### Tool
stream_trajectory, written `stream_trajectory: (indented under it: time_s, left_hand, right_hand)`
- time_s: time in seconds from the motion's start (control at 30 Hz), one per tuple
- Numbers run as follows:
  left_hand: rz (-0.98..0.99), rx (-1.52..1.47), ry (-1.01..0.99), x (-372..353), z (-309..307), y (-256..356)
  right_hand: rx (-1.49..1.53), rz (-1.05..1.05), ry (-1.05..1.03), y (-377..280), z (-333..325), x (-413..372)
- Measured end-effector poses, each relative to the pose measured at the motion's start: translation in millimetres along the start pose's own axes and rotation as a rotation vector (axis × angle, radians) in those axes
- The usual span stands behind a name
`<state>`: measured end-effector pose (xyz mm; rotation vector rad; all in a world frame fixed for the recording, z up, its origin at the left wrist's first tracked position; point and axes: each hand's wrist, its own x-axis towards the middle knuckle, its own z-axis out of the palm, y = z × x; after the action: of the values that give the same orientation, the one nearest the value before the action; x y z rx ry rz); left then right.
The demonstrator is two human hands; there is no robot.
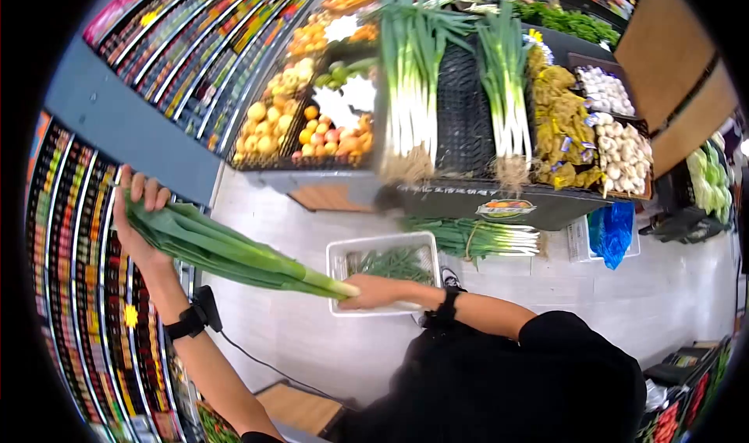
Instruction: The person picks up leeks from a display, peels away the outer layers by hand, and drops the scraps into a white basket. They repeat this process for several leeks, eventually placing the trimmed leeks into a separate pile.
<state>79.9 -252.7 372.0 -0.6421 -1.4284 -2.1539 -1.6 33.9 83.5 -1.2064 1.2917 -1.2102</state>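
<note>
A large leek [250,260] with broad green leaves stretches between my two hands at the left. My left hand [140,217] is at its leafy end, fingers curled round the leaves. Closed on the pale lower stem is my right hand [374,291], which hides the root end. Under the right hand a white plastic basket [337,252] stands on the floor, with green leaf scraps [394,265] inside. On the display ahead lie a big bunch of leeks [411,92] and a smaller bunch [505,84], roots towards me.
A tied bundle of long green onions [476,238] lies on the floor by the display's dark base [421,199]. Fruit [265,127] fills crates at left, garlic [622,154] at right. A blue bag [612,232] sits lower right. Shelves [86,287] line the left side.
</note>
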Motion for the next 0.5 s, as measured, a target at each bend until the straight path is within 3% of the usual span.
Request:
stream_trajectory:
  time_s: [0.07, 0.1, 0.13, 0.2, 0.23, 0.27, 0.33, 0.43, 0.47, 0.5]
  left_hand:
    - [-0.004, 0.137, 0.546, 14.8, 21.0, -30.8]
    - [-0.043, 0.147, 0.481, 26.4, 23.6, -51.2]
    - [-0.048, 0.137, 0.466, 33.1, 10.2, -74.0]
    - [-0.155, -0.242, 0.086, 45.0, -16.6, -120.9]
    - [-0.162, -0.23, 0.279, 55.9, 2.4, -145.1]
    - [-0.169, -0.215, 0.473, 65.3, 31.9, -175.7]
    - [-0.253, -0.098, 0.31, 76.4, 53.0, -232.8]
    - [-0.373, 0.04, 0.243, 95.3, 86.4, -326.1]
    - [-0.419, 0.121, 0.202, 100.1, 93.7, -358.6]
    - [-0.49, 0.131, 0.155, 105.2, 97.2, -393.9]
  right_hand:
    - [-0.21, 0.087, 0.175, 5.9, -43.5, -28.4]
    - [-0.143, 0.083, 0.267, -28.0, -64.6, -58.3]
    - [-0.284, 0.104, 0.367, -5.4, -86.8, -69.0]
    - [-0.213, 0.129, 0.521, -20.6, -141.8, -109.5]
    - [-0.145, 0.224, 0.571, -55.1, -163.4, -134.3]
    - [-0.146, 0.15, 0.735, -61.1, -184.1, -149.2]
    - [0.179, 0.113, 0.884, -57.7, -242.1, -179.6]
    - [0.05, 0.13, 1.273, -55.0, -336.9, -207.5]
    - [0.159, 0.027, 1.16, -48.7, -377.4, -217.0]
    - [0.22, -0.006, 1.19, -42.4, -415.4, -217.7]
